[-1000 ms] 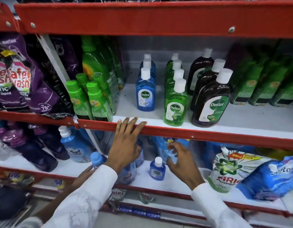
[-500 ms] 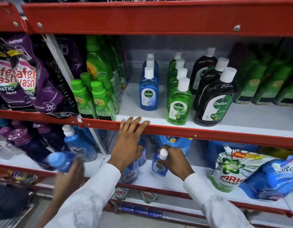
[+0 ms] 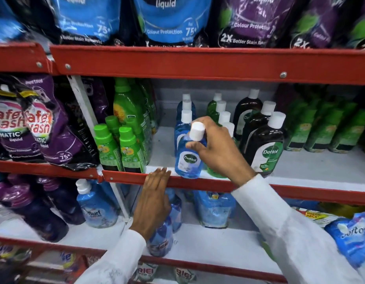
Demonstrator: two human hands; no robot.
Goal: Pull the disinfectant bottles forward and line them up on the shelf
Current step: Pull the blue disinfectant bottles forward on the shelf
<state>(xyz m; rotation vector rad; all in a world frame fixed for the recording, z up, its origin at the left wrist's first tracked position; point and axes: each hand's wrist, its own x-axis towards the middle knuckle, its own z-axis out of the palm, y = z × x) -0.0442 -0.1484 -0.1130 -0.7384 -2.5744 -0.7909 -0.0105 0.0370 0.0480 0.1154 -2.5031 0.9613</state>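
My right hand (image 3: 216, 149) is gripping a small blue Dettol bottle (image 3: 188, 158), tilted over the middle shelf's red front lip (image 3: 198, 182). I'm aiming to seat it upright just behind that lip, label outward. My left hand (image 3: 155, 193) is resting flat and open against the lip.

The middle shelf (image 3: 312, 171) is white with a red front lip. Left of the brown Dettol bottles (image 3: 263, 144) stand a green Dettol row (image 3: 220, 111), then a blue Dettol row (image 3: 185, 111), then green-capped bottles (image 3: 116, 148). Right of the brown ones, blurred green bottles (image 3: 324, 128) stand.
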